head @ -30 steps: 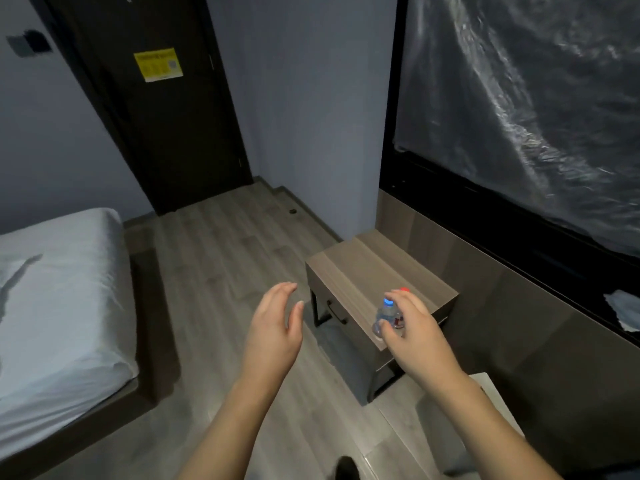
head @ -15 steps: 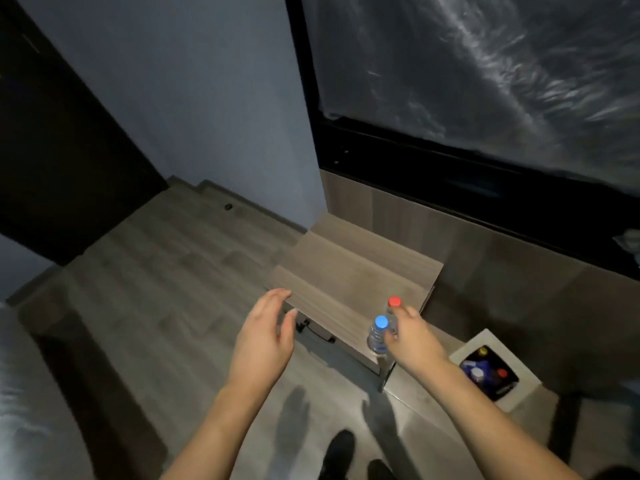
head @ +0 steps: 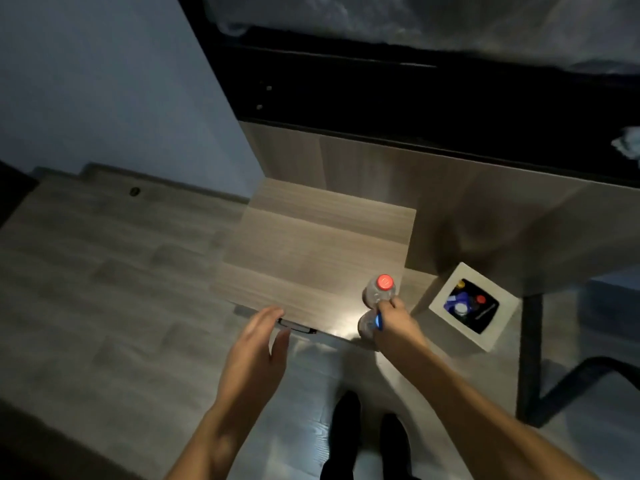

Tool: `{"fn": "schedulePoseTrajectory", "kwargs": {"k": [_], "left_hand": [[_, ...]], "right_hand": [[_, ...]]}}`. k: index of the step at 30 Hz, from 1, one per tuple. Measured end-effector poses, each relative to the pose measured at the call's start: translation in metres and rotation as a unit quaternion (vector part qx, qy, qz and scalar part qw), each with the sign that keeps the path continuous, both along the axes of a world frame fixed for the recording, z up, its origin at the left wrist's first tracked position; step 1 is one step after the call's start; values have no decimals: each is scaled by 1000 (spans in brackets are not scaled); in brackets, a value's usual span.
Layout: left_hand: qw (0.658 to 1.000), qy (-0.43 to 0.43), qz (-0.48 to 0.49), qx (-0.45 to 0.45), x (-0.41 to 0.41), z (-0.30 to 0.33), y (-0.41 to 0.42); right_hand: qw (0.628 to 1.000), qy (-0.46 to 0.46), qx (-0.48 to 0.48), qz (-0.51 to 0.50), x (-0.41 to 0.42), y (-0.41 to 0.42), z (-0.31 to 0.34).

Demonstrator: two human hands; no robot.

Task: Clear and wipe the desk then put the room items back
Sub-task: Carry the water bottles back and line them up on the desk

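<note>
The right hand point(head: 393, 322) grips two small clear bottles at once, its fingers curled round their necks. The bottle with the red cap point(head: 379, 291) stands at the front right corner of the wooden nightstand point(head: 311, 251), its cap facing up at the camera. The bottle with the blue cap point(head: 369, 323) sits just nearer the person, right at the front edge of the top; the hand covers most of it, and it is hard to tell whether its base rests on the wood or hangs just past the edge.

The left hand point(head: 258, 344) is empty, fingers straight and close together, palm turned inward. It hovers in front of the nightstand, just above the dark drawer handle point(head: 294, 328), and touches nothing.

The nightstand stands in the corner, against a pale blue wall point(head: 104, 81) and a wood-panelled wall point(head: 415, 174). To its right, on the floor point(head: 104, 271), is a white square bin point(head: 472, 306) with a dark liner, holding several coloured bottle caps and scraps. Further right, a desk point(head: 571, 237) with a black metal leg point(head: 530, 358) reaches into view. Above the panelling runs a dark band with a crinkled plastic sheet point(head: 450, 19) over it. The person's dark shoes point(head: 367, 438) show at the bottom.
</note>
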State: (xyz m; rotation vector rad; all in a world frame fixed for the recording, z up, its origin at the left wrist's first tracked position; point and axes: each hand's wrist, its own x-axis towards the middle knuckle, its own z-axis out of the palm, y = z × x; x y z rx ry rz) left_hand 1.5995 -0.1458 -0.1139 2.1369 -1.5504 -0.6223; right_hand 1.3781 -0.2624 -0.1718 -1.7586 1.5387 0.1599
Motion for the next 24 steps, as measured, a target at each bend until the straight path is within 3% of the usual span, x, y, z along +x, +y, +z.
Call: {"fn": "schedulePoseTrajectory", "kwargs": {"k": [4, 8, 13, 16, 18, 21, 24], "left_hand": [[999, 23, -16, 42, -22, 23, -27], [994, 25, -101, 40, -63, 27, -73], [974, -10, -192, 118, -124, -3, -133], [958, -49, -200, 199, -141, -36, -151], [960, -62, -188, 200, -143, -51, -156], [964, -63, -178, 189, -136, -57, -164], [954, -105, -194, 201, -125, -40, -167]], "right_hand": [[999, 13, 3, -44, -32, 11, 42], [995, 16, -48, -91, -67, 30, 76], [983, 13, -109, -146, -112, 46, 93], [975, 18, -184, -123, -132, 55, 84], [968, -7, -214, -132, -137, 63, 70], [958, -121, -144, -215, -134, 68, 70], [960, -97, -111, -237, -131, 67, 88]]}}
